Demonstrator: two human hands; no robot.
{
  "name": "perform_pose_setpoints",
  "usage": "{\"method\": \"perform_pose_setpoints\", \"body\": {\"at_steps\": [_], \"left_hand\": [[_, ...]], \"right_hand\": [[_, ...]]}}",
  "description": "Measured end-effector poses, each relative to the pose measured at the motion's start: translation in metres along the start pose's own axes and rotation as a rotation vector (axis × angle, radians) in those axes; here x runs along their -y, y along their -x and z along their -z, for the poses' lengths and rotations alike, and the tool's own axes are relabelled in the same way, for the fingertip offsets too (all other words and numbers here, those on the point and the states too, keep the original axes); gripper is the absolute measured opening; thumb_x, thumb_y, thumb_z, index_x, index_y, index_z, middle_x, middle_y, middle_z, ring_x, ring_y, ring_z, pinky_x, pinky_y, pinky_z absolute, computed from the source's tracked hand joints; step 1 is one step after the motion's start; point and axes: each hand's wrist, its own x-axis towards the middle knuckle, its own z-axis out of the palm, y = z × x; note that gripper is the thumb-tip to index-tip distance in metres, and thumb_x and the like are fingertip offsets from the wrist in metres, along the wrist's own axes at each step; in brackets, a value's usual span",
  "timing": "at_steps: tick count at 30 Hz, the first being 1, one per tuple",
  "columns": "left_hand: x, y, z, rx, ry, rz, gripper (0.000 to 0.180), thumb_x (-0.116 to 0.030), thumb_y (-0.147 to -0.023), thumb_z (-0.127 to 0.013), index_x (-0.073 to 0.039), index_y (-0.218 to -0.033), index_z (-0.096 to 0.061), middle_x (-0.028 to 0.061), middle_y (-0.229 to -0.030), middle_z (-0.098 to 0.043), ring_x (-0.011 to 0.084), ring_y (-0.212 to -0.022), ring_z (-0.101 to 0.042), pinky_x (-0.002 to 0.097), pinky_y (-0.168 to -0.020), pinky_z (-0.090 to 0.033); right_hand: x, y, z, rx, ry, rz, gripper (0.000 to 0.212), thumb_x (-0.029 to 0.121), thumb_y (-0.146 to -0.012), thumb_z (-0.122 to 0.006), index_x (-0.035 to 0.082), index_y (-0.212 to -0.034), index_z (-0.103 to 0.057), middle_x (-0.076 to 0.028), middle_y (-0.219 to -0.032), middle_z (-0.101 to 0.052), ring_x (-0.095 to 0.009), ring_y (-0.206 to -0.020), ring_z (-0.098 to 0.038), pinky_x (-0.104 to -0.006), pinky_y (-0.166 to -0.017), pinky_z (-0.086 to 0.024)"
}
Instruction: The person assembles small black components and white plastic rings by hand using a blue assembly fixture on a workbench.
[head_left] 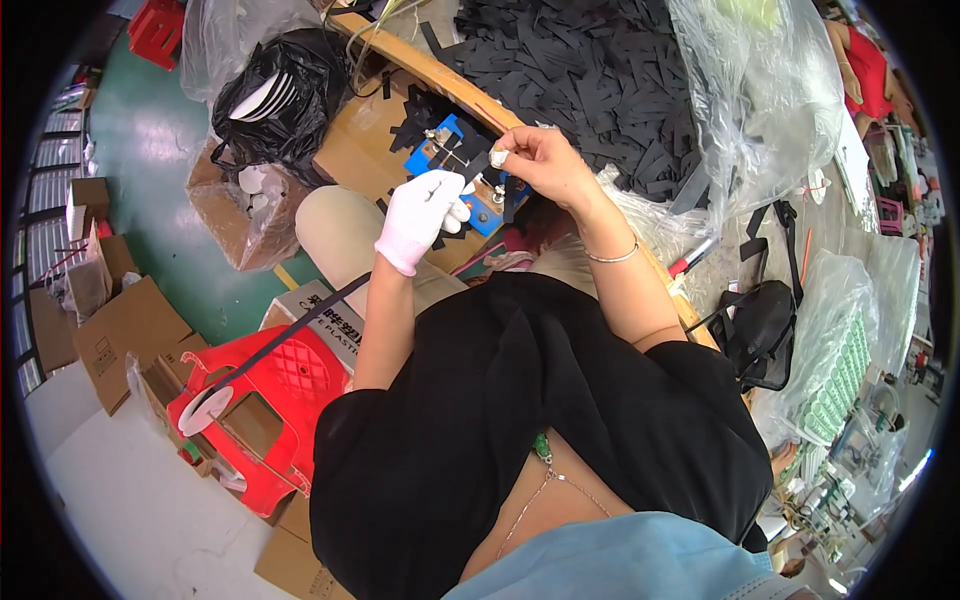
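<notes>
My left hand (425, 210), in a white glove with a pink cuff, is closed around a black strap (290, 333). The strap passes by my left wrist from a white-sided reel (206, 411); its far end shows beyond my fingers. Right beside it sits a blue device (484, 216) with metal parts, partly covered by my hands. My bare right hand (548, 168) is pinched just to the right of the device, with something white wrapped at a fingertip. Whatever lies between those fingertips is too small to make out. A bracelet circles my right wrist.
Many cut black strips (590, 80) are heaped beyond a wooden edge (430, 65). At left are a red plastic stool (300, 370), a black plastic bag (290, 100) and an open carton (235, 220). A black backpack (760, 325) lies at right.
</notes>
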Motion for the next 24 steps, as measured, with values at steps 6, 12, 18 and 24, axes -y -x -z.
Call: {"method": "perform_pose_setpoints", "body": {"at_steps": [6,12,18,24], "left_hand": [[0.004,0.002,0.007,-0.020,-0.049,0.104,0.024,-0.022,-0.090,-0.054,0.001,-0.090,-0.063,0.0048,-0.066,-0.061,0.0069,-0.051,-0.052,0.0194,-0.049,-0.042],[0.012,-0.001,0.020,-0.058,-0.068,0.135,0.026,-0.024,-0.090,-0.053,0.000,-0.087,-0.063,0.0044,-0.064,-0.059,0.0066,-0.049,-0.051,0.0197,-0.047,-0.042],[0.023,-0.009,0.020,-0.086,-0.042,0.169,0.027,-0.024,-0.090,-0.053,0.001,-0.086,-0.063,0.0045,-0.064,-0.059,0.0067,-0.049,-0.049,0.0203,-0.047,-0.042],[0.033,-0.014,0.018,-0.102,-0.105,0.162,0.027,-0.026,-0.089,-0.054,-0.001,-0.086,-0.063,0.0041,-0.064,-0.059,0.0071,-0.049,-0.050,0.0199,-0.046,-0.041]], "right_hand": [[-0.012,-0.015,0.008,-0.357,0.553,0.147,0.013,0.012,-0.074,-0.065,0.000,-0.079,-0.062,-0.002,-0.070,-0.057,-0.009,-0.059,-0.051,-0.0233,-0.058,-0.042],[-0.008,-0.023,0.006,-0.453,0.758,0.083,0.012,0.016,-0.071,-0.061,0.004,-0.073,-0.063,-0.010,-0.075,-0.058,-0.028,-0.071,-0.060,-0.0377,-0.064,-0.047],[-0.008,-0.023,0.003,-0.462,0.811,0.063,0.012,0.016,-0.071,-0.060,0.004,-0.074,-0.063,-0.011,-0.077,-0.059,-0.029,-0.073,-0.060,-0.0388,-0.065,-0.047],[-0.009,-0.021,0.001,-0.471,0.840,0.087,0.011,0.015,-0.070,-0.060,0.004,-0.074,-0.061,-0.012,-0.079,-0.058,-0.030,-0.074,-0.060,-0.0388,-0.065,-0.047]]}}
